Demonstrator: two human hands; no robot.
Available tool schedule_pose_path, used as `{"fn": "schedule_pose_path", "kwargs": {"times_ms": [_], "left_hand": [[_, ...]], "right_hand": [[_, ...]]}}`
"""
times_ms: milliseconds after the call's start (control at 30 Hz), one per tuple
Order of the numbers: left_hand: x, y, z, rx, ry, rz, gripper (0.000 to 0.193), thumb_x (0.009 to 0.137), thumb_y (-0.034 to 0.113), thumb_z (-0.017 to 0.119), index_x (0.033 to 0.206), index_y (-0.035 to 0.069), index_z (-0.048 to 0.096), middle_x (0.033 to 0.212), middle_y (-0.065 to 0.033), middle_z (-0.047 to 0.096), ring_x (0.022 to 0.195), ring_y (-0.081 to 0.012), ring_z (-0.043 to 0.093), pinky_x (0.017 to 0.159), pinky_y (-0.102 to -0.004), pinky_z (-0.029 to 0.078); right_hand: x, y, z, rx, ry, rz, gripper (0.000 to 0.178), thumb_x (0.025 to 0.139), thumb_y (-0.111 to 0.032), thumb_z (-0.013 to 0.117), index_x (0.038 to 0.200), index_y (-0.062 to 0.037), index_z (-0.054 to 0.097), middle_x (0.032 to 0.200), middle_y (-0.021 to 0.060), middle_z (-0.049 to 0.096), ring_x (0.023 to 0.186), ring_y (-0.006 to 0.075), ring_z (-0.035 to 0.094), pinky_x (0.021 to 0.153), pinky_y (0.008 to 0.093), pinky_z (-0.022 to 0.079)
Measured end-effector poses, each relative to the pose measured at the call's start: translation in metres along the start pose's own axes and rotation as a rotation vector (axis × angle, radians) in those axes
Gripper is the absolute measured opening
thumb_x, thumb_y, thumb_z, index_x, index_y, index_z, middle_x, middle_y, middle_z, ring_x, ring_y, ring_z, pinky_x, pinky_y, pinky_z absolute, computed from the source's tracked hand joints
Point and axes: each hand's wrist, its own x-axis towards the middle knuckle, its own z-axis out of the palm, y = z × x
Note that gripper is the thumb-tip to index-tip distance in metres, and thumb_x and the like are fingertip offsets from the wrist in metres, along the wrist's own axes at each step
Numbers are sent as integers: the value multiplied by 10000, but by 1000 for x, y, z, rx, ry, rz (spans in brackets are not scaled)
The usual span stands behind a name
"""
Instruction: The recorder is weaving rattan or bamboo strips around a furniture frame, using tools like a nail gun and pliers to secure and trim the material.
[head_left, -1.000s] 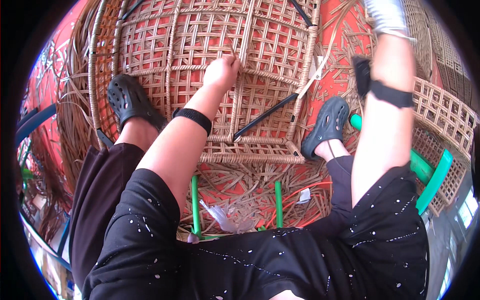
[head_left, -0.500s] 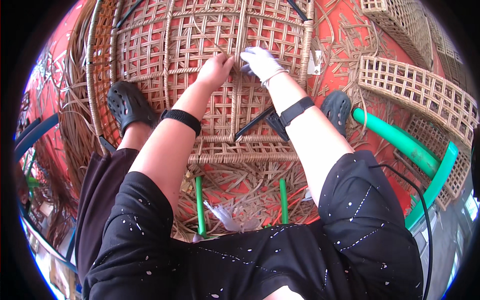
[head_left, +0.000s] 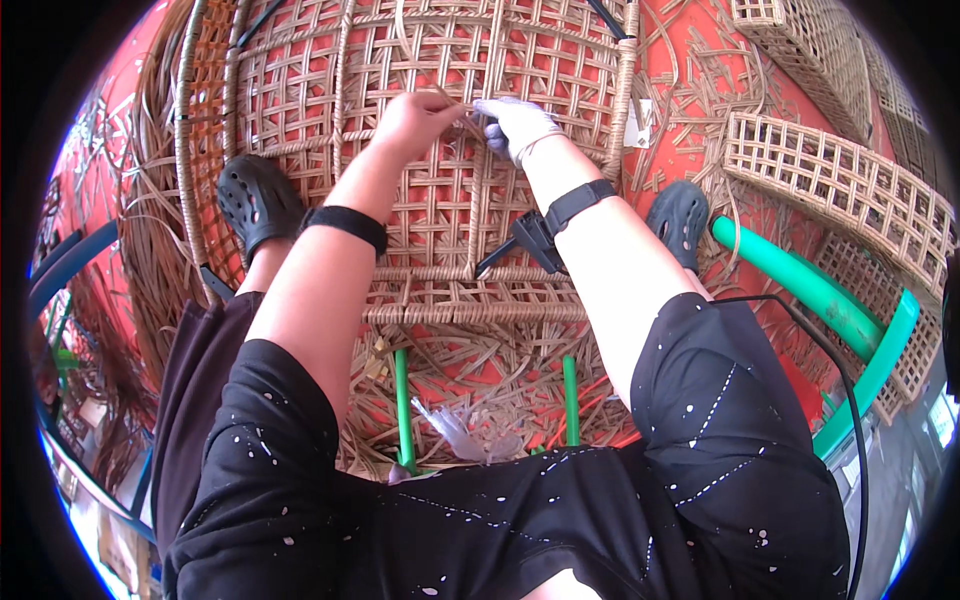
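Observation:
Before me lies a large woven wicker basket or panel [head_left: 624, 95] with an open lattice and wrapped rims. My bare left hand [head_left: 412, 125] is closed in a pinch on a thin wicker strip [head_left: 403, 35], which loops up over the weave. Close to its right, my right hand [head_left: 518, 128], in a white glove, has its thumb and fingers closed at the strip's other side. The fingertips of both hands nearly meet above a wrapped rib of the lattice. Exactly how the strip runs between them is too small to tell.
Long loose strands [head_left: 150, 200] hang at the left. Wicker scraps [head_left: 480, 350] litter the red floor. Other woven baskets [head_left: 840, 165] stand at the right by a green plastic seat or frame [head_left: 800, 285]. My dark clogs [head_left: 258, 200] flank the lattice. A black cable [head_left: 850, 400] runs down the right.
My left hand has moved up and left, drawing away from the right hand. The strip now shows as a wider loop above it. My right hand has shifted slightly left.

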Motion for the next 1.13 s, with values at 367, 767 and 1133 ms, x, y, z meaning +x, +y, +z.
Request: {"fn": "schedule_pose_path", "kwargs": {"times_ms": [367,767,1133], "left_hand": [[52,-21,10,159,78,43,295,785,357,643,869,78,686,698,-73,647,623,-165,594,636,-307,481],[43,-12,31,27,3,-80,289,851,286,572,940,27,667,787,-58,681,723,-122,639,648,-251,494],[-1,32,-7,-290,82,-40,352,793,312,612,1048,71,639,926,-119,668,857,-201,638,792,-305,487]], "right_hand": [[-4,-15,-14,-323,-324,-137,361,816,-274,615,1060,-27,511,915,77,587,655,129,581,529,245,465],[-16,-38,-4,-1743,-80,-454,417,817,-356,540,1108,-57,532,1041,162,606,958,327,582,842,392,464],[-11,20,2,-1113,399,-141,471,779,-509,569,1134,-205,621,1062,226,604,1059,223,579,945,318,413]]}}
